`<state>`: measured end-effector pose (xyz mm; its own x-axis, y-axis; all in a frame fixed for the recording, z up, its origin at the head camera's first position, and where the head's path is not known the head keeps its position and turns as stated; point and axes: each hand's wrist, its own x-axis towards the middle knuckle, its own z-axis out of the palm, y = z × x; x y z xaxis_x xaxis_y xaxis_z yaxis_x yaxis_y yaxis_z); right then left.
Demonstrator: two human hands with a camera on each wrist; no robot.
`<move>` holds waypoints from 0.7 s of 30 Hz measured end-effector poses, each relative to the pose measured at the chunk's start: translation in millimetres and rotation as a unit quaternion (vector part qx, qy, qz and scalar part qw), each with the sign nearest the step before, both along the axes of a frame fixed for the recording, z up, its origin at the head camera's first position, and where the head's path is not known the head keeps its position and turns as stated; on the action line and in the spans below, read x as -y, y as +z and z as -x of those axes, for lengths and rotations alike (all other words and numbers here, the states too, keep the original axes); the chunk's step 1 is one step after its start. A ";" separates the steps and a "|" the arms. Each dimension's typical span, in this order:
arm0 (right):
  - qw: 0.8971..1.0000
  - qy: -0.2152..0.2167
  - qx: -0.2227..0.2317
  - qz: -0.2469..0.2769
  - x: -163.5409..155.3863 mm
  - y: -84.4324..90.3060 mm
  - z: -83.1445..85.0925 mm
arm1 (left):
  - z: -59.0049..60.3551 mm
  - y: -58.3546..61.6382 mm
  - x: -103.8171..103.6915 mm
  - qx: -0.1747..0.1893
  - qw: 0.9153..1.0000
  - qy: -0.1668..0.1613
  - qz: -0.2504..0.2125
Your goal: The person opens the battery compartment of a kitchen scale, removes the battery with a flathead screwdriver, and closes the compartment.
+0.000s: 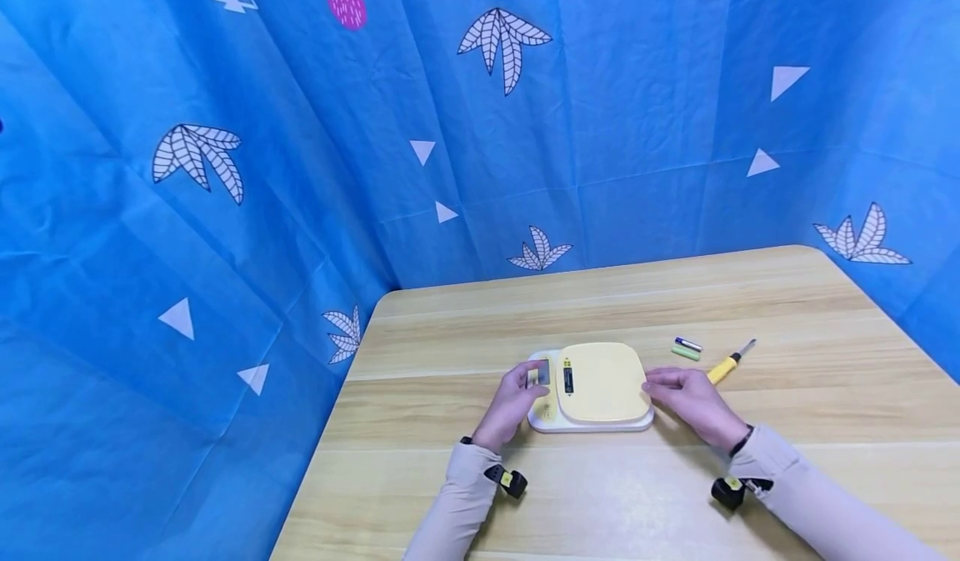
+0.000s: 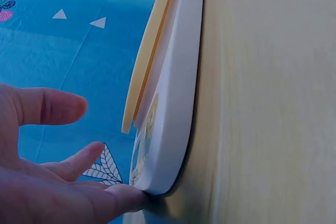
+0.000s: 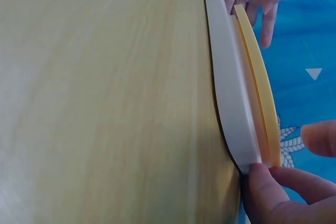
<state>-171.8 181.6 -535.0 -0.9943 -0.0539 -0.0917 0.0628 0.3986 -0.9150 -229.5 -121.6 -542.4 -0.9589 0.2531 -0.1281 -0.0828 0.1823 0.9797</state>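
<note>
Blue cloth backdrop point(image 1: 615, 127) w/ white leaf and triangle prints wraps round the back and sides. Light wood table point(image 1: 787, 294) sits in front of it. Pretty much mid-table, towards the near side, lies a kitchen scale point(image 1: 588, 388): white base, yellow top plate, dark display strip on its left part.

Left hand point(image 1: 516, 398) is at the scale's left edge. From the left wrist view a fingertip touches the white base down at the tabletop, the other fingers spread loose and straight, not wrapped round anything. Right hand point(image 1: 686, 398) is on the right edge. The right wrist view shows its fingertips touching the corner where plate meets base, but can't tell if it's really pinching or just touching.

Right of the scale, apart from it: a yellow-handled screwdriver point(image 1: 729, 363) just past the right hand, and 2 small batteries point(image 1: 686, 348) side by side, a bit further back.
</note>
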 end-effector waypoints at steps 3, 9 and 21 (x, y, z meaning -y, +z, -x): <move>1.000 0.009 -0.004 -0.018 -2.6 1.2 -0.7 | 2.3 -0.5 2.4 -0.002 1.000 -0.001 -0.002; 0.999 0.039 -0.014 -0.017 -9.0 2.4 -6.1 | 9.3 -0.4 12.8 -0.001 1.000 0.006 -0.002; 0.976 0.117 0.116 0.140 -16.4 2.8 -15.9 | 38.3 5.7 24.4 -0.006 0.995 -0.021 0.096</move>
<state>-156.0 198.0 -532.3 -0.9056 -0.3330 -0.2627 0.2193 0.1626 -0.9620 -267.8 -146.0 -536.8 -0.9496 0.2658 -0.1662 -0.0588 0.3699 0.9272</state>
